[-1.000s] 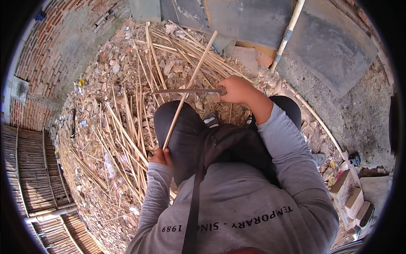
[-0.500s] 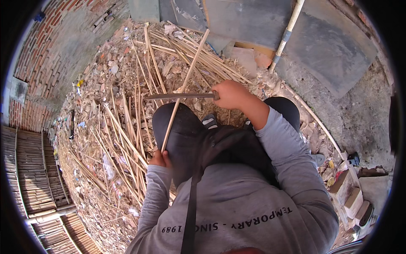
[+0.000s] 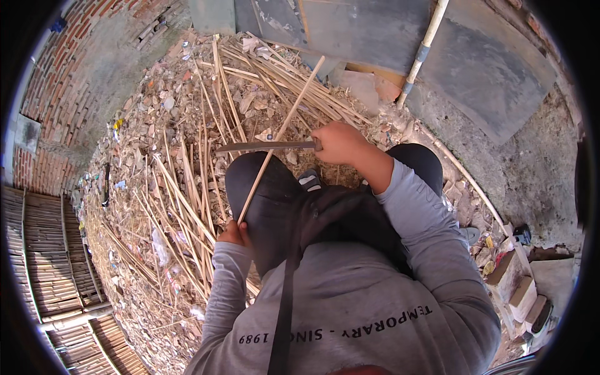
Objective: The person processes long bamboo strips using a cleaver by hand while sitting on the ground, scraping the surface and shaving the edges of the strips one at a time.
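Observation:
My left hand (image 3: 234,234) is closed around the near end of a thin bamboo strip (image 3: 289,117), beside my left knee. From there the strip slants away over the knee, its far end to the upper right. In my right hand (image 3: 342,142) is the handle of a long dark-bladed machete (image 3: 269,145), its tip pointing left. The blade lies across the strip just past the knee and looks to be touching it. Both hands are closed, with the fingers of the left partly hidden.
Many loose bamboo strips (image 3: 194,187) lie on the littered ground to the left, and another pile (image 3: 294,81) lies ahead. A pole (image 3: 424,53) leans against grey panels at the far right. Bricks (image 3: 522,300) are stacked at the right, and a slatted bamboo panel (image 3: 47,244) stands left.
The far end of the bamboo strip has swung right and dropped a little nearer. The machete blade has shifted slightly nearer along with my right hand. My left hand has barely moved.

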A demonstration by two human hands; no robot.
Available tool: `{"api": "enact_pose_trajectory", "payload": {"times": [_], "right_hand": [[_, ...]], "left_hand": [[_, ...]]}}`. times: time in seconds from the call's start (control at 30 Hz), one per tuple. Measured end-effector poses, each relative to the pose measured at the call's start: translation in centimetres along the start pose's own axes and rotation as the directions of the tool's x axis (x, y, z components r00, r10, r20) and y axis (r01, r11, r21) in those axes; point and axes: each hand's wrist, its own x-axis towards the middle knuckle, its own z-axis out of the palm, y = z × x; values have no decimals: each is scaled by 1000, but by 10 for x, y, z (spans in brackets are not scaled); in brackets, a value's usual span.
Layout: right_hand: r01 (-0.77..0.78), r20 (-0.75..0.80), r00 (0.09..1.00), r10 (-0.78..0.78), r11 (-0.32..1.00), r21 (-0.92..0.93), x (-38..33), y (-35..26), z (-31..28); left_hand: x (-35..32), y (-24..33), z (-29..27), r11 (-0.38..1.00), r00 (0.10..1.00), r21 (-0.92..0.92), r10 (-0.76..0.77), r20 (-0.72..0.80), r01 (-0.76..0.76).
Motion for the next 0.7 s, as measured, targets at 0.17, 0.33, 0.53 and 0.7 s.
{"api": "enact_pose_trajectory", "payload": {"times": [0.17, 0.33, 0.53, 0.7], "right_hand": [[-5, 63, 998, 3, 1000, 28, 8, 10, 5], [-98, 43, 995, 94, 990, 105, 6, 16, 1], [-34, 75, 997, 35, 999, -14, -6, -6, -13], [-141, -46, 988, 148, 980, 142, 12, 37, -3]], "left_hand": [[0, -4, 7, 999, 999, -18, 32, -39, -33], [0, -3, 2, 999, 999, 22, 40, -17, -39], [-2, 3, -2, 999, 998, 3, 55, -33, -55], [1, -2, 4, 998, 996, 1, 69, -48, -69]]}}
